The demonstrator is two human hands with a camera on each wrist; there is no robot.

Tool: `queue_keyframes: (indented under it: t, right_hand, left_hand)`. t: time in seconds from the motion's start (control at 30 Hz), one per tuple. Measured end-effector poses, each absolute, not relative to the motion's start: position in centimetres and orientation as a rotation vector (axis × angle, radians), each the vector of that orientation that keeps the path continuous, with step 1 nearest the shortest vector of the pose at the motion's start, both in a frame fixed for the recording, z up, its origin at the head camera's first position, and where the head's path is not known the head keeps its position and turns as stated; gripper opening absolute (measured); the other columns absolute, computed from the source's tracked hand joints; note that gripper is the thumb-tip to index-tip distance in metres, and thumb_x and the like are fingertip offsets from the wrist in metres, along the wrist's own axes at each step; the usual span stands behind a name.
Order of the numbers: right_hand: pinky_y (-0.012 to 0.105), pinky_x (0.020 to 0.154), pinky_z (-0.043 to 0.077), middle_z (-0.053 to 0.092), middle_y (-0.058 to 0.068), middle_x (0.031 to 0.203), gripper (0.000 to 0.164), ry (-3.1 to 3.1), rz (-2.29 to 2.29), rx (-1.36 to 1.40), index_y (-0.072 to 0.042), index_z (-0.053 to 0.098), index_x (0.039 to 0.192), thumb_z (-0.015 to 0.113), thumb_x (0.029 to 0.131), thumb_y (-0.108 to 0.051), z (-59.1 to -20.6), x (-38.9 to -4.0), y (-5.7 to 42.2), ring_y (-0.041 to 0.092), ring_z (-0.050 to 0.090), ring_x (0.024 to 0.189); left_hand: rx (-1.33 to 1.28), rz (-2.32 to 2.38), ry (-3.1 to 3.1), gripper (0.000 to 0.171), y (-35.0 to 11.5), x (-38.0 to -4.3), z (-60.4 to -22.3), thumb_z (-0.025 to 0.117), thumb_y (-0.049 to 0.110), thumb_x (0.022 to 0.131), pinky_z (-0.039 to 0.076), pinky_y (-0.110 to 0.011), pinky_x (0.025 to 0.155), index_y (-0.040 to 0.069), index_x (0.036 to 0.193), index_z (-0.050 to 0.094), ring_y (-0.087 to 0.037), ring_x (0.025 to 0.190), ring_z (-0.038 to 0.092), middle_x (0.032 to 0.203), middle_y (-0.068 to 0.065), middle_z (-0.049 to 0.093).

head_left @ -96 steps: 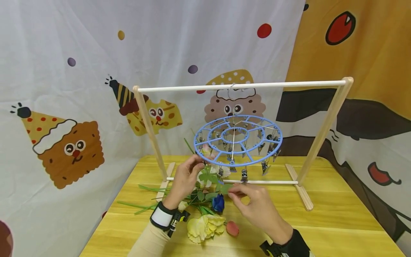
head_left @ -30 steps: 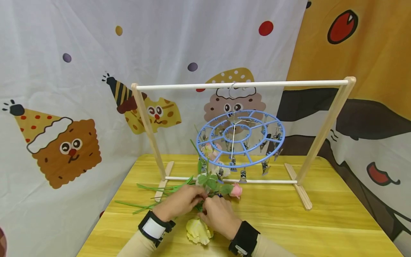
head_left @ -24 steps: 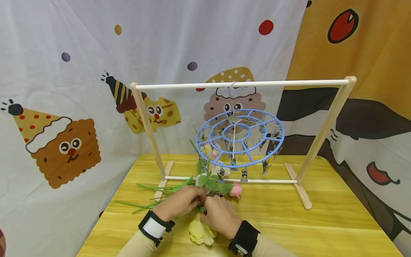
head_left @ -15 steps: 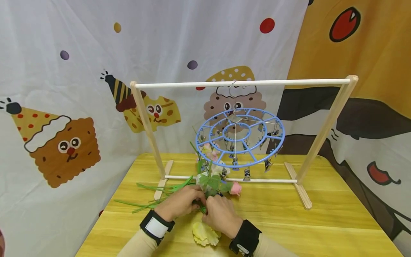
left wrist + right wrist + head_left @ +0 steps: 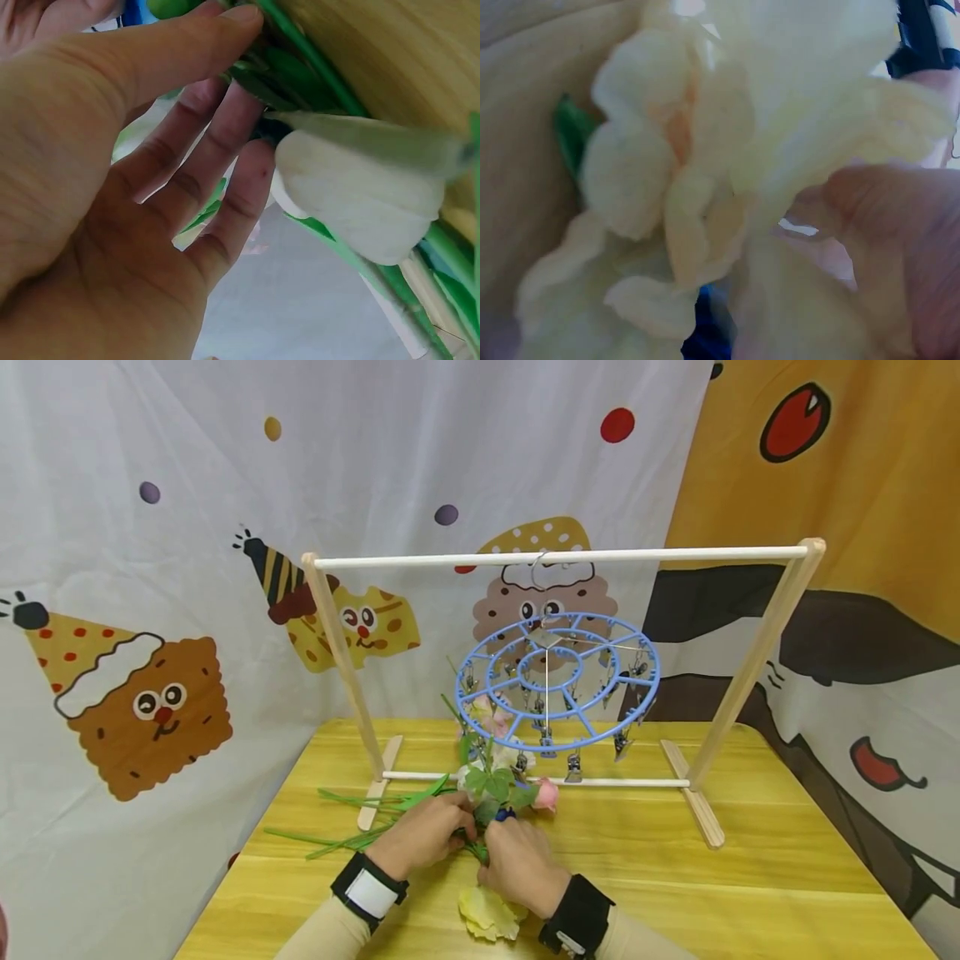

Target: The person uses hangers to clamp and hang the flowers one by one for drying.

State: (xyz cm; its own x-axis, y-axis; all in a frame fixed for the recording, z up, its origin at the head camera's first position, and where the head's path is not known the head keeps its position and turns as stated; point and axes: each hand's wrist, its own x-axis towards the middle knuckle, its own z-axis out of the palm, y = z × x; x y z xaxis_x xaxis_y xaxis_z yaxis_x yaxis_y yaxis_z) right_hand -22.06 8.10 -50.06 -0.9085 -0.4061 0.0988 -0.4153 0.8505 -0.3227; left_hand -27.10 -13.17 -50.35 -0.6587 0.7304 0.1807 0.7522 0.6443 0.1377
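Note:
In the head view, my left hand is among artificial flower stems and leaves. The left wrist view shows its thumb and index finger pinching at a green stem, beside a white bud. My right hand has curled fingers holding the yellow flower by its green stem; its grip is partly hidden. Pale petals fill the right wrist view. A pink rose, green leaves and a mostly covered blue rose lie just beyond the hands.
A round blue clip hanger with several metal clips hangs from the white rail of a wooden stand. Behind its near-left clips are pink and white flowers. The wooden table backs onto a patterned cloth.
From beside the hanger's left edge, my left hand has come down to the stems. My right hand has left a leaf and moved left to the yellow flower, which has since shifted slightly right.

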Motion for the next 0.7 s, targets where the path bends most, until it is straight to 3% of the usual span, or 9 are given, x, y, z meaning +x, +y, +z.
queue_keyframes:
  t: [0.2, 0.4, 0.53, 0.7]
  right_hand:
    - [0.029, 0.052, 0.025, 0.036, -0.008, 0.063, 0.057, -3.048, 0.575, 0.680, -0.024, 0.046, 0.067, 0.099, 0.088, -0.020, -49.3, -22.1, 9.6, 0.011, 0.042, 0.052]
    - [0.028, 0.053, 0.033, 0.049, -0.009, 0.060, 0.047, -3.076, 0.607, 0.679, -0.024, 0.059, 0.064, 0.098, 0.089, -0.019, -48.0, -22.2, 11.5, 0.010, 0.049, 0.054]
    - [0.027, 0.056, 0.020, 0.031, -0.013, 0.055, 0.059, -3.069, 0.693, 0.762, -0.026, 0.048, 0.057, 0.095, 0.090, -0.011, -47.7, -22.1, 12.9, 0.006, 0.030, 0.049]
    - [0.029, 0.061, 0.011, 0.014, -0.015, 0.062, 0.068, -3.028, 0.740, 0.894, -0.030, 0.033, 0.059, 0.088, 0.088, -0.004, -47.6, -22.4, 14.8, 0.006, 0.011, 0.057]
  left_hand:
    - [-1.226, -0.321, -2.717, 0.019, -13.2, -27.1, -50.5, 0.094, 0.004, 0.098, 0.069, -0.034, 0.104, 0.020, 0.106, 0.091, -0.023, 0.120, 0.081, 0.126, -0.002, 0.079]
    - [-1.217, -0.377, -2.686, 0.020, -13.1, -27.1, -50.4, 0.090, 0.002, 0.101, 0.070, -0.033, 0.098, 0.020, 0.111, 0.090, -0.023, 0.115, 0.081, 0.126, -0.003, 0.077]
    - [-1.211, -0.392, -2.679, 0.026, -13.1, -27.1, -50.5, 0.087, -0.003, 0.101, 0.070, -0.032, 0.096, 0.019, 0.114, 0.090, -0.023, 0.112, 0.080, 0.125, -0.004, 0.076]
    - [-1.195, -0.395, -2.664, 0.041, -12.9, -27.3, -50.6, 0.081, -0.017, 0.098, 0.070, -0.030, 0.095, 0.019, 0.115, 0.091, -0.021, 0.112, 0.081, 0.125, -0.003, 0.077]
